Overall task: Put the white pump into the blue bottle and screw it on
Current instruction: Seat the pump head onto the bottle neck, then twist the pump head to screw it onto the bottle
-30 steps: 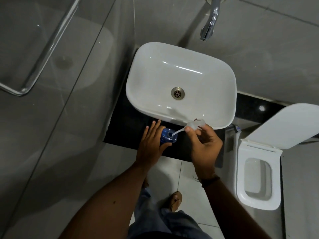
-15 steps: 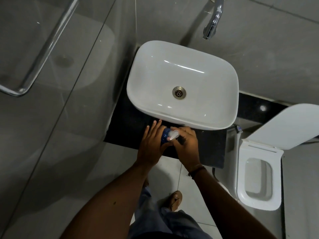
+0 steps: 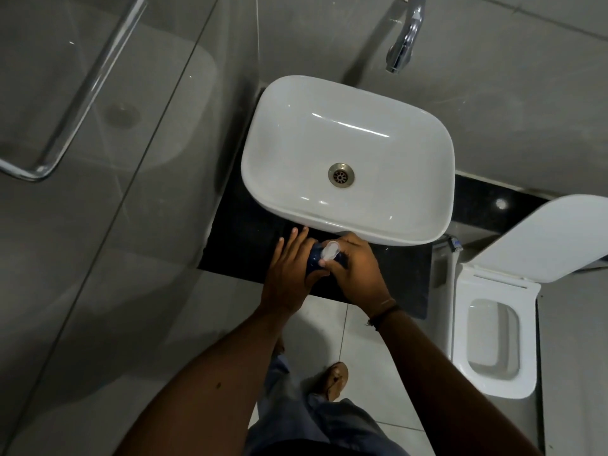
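Since a second ago the white pump [image 3: 330, 251] has dropped onto the blue bottle [image 3: 314, 258], just below the sink [image 3: 424, 153]. Right hand [image 3: 357, 268] pinches its collar from the right; left hand [image 3: 291, 268] cups the bottle upright.

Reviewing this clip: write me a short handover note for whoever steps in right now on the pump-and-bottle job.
Left hand: wrapped against the side of the blue bottle, fingers extended, steadying it on the black counter in front of the white sink.
Right hand: closed around the white pump, which sits on top of the bottle's neck.
Done: the pump is in the bottle; no dip tube shows outside.
Left: screw the collar tight. Whether any threads have caught cannot be told, since the hands hide the neck.
Keep the left hand's grip on the bottle while twisting.
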`<state>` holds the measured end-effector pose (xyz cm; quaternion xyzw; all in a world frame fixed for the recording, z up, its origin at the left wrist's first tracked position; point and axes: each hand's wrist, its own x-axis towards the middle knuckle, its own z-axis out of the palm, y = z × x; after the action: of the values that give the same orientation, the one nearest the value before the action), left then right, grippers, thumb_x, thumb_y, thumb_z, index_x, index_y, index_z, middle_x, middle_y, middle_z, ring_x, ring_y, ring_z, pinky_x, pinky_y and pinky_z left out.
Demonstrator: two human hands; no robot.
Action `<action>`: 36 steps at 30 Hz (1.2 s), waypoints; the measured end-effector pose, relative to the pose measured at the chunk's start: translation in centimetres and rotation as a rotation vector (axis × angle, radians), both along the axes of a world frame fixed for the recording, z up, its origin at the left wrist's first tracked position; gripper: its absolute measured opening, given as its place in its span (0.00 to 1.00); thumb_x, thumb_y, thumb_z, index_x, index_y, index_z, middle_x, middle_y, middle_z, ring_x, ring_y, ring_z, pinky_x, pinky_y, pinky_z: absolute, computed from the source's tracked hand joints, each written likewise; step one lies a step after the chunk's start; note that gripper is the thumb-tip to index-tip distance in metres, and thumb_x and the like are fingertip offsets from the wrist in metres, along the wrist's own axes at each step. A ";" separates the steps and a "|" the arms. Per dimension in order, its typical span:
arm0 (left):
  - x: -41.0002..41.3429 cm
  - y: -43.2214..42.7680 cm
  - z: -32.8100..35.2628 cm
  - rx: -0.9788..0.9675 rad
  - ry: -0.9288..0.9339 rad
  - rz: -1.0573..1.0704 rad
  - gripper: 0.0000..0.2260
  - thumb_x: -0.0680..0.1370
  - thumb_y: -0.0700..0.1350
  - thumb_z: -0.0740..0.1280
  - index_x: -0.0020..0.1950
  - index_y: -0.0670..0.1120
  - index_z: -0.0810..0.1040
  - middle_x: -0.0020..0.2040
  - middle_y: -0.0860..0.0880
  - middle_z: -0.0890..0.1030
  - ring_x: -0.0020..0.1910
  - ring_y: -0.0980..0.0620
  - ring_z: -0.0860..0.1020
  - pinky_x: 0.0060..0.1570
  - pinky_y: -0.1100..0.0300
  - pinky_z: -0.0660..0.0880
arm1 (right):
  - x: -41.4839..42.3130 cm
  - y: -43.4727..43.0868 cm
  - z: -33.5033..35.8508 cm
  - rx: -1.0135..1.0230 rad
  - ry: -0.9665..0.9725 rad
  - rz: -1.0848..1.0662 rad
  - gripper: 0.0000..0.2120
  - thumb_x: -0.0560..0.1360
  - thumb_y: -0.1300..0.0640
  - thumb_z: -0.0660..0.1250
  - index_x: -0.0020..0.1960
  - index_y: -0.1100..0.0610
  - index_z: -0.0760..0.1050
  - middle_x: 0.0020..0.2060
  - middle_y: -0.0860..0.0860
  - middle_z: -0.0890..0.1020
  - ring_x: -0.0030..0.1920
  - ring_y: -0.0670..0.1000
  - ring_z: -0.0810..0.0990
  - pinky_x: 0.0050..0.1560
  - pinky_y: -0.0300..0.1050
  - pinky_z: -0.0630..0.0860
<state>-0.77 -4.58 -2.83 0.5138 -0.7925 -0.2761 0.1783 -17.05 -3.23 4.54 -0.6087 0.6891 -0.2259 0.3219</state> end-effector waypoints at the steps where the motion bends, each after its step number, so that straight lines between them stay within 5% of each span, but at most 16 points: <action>1: 0.0 0.0 0.0 0.008 0.004 0.006 0.39 0.77 0.69 0.48 0.76 0.43 0.69 0.80 0.43 0.66 0.82 0.45 0.58 0.80 0.42 0.55 | 0.0 -0.1 0.0 -0.010 0.023 0.013 0.10 0.76 0.59 0.76 0.57 0.56 0.85 0.51 0.52 0.82 0.55 0.55 0.79 0.59 0.50 0.77; 10: 0.0 0.2 -0.4 -0.011 0.015 0.009 0.39 0.79 0.69 0.44 0.76 0.42 0.69 0.80 0.43 0.67 0.82 0.44 0.58 0.81 0.43 0.54 | 0.9 1.1 -0.1 -0.014 0.014 -0.103 0.14 0.73 0.52 0.79 0.58 0.53 0.85 0.51 0.50 0.82 0.55 0.53 0.78 0.59 0.51 0.78; 12: 0.1 0.2 -0.3 -0.010 0.041 0.009 0.42 0.78 0.70 0.41 0.76 0.41 0.69 0.80 0.42 0.66 0.82 0.44 0.57 0.81 0.43 0.53 | 0.7 2.2 0.0 -0.051 0.042 -0.155 0.17 0.67 0.44 0.83 0.50 0.51 0.85 0.46 0.47 0.81 0.50 0.51 0.77 0.53 0.45 0.77; 15: 0.0 0.2 -0.1 0.012 0.064 0.019 0.45 0.76 0.73 0.41 0.76 0.41 0.69 0.80 0.42 0.66 0.82 0.44 0.57 0.81 0.44 0.52 | 0.1 3.7 0.0 -0.092 0.050 -0.246 0.21 0.62 0.37 0.82 0.39 0.52 0.79 0.40 0.46 0.80 0.44 0.51 0.77 0.47 0.53 0.78; 19: 0.0 0.3 0.0 -0.020 0.026 0.008 0.40 0.79 0.70 0.45 0.75 0.40 0.70 0.79 0.41 0.68 0.82 0.43 0.59 0.80 0.40 0.56 | 0.7 3.2 0.0 0.037 -0.081 -0.166 0.36 0.63 0.40 0.83 0.68 0.51 0.80 0.59 0.50 0.80 0.61 0.53 0.75 0.65 0.52 0.76; 24: 0.1 0.1 0.1 0.004 0.064 0.019 0.44 0.78 0.71 0.40 0.75 0.41 0.70 0.79 0.42 0.68 0.82 0.43 0.58 0.81 0.43 0.52 | 0.4 3.1 -0.2 -0.092 -0.087 -0.324 0.18 0.63 0.48 0.85 0.46 0.50 0.80 0.48 0.51 0.81 0.52 0.56 0.78 0.54 0.61 0.80; 27: 0.1 0.1 0.1 0.000 0.057 0.015 0.43 0.78 0.71 0.41 0.75 0.40 0.71 0.79 0.42 0.69 0.82 0.43 0.59 0.82 0.45 0.50 | 0.2 2.3 -0.1 -0.017 -0.097 -0.165 0.25 0.69 0.53 0.83 0.64 0.50 0.80 0.61 0.50 0.80 0.65 0.56 0.77 0.70 0.50 0.73; 29: 0.0 0.2 0.0 -0.004 0.057 0.019 0.41 0.79 0.70 0.43 0.75 0.40 0.70 0.78 0.41 0.69 0.81 0.43 0.60 0.81 0.42 0.54 | 0.0 1.5 -0.4 0.019 -0.123 -0.070 0.26 0.73 0.59 0.80 0.70 0.57 0.79 0.67 0.53 0.80 0.71 0.57 0.75 0.76 0.55 0.70; 31: 0.0 0.2 -0.1 -0.009 0.060 0.021 0.40 0.79 0.69 0.45 0.76 0.40 0.70 0.78 0.41 0.70 0.81 0.42 0.60 0.80 0.40 0.56 | 0.1 1.1 -0.6 0.040 -0.134 -0.062 0.22 0.75 0.61 0.78 0.69 0.59 0.81 0.66 0.53 0.81 0.71 0.58 0.74 0.77 0.56 0.70; 34: 0.0 0.1 -0.2 -0.006 0.043 0.010 0.41 0.79 0.69 0.45 0.76 0.40 0.69 0.78 0.41 0.69 0.81 0.43 0.59 0.80 0.40 0.54 | 0.7 1.1 -0.5 0.044 -0.133 -0.164 0.18 0.75 0.59 0.78 0.63 0.59 0.84 0.60 0.55 0.83 0.66 0.61 0.77 0.71 0.40 0.71; 36: 0.0 0.2 -0.3 -0.007 0.040 0.012 0.41 0.79 0.69 0.44 0.75 0.40 0.70 0.78 0.41 0.69 0.81 0.43 0.59 0.81 0.41 0.53 | 1.4 1.3 -0.6 0.012 -0.159 -0.263 0.16 0.72 0.57 0.81 0.58 0.60 0.86 0.54 0.56 0.84 0.60 0.62 0.80 0.67 0.52 0.78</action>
<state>-0.73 -4.41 -3.13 0.5124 -0.7866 -0.2825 0.1973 -15.64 -1.91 3.90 -0.4915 0.7365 -0.3095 0.3467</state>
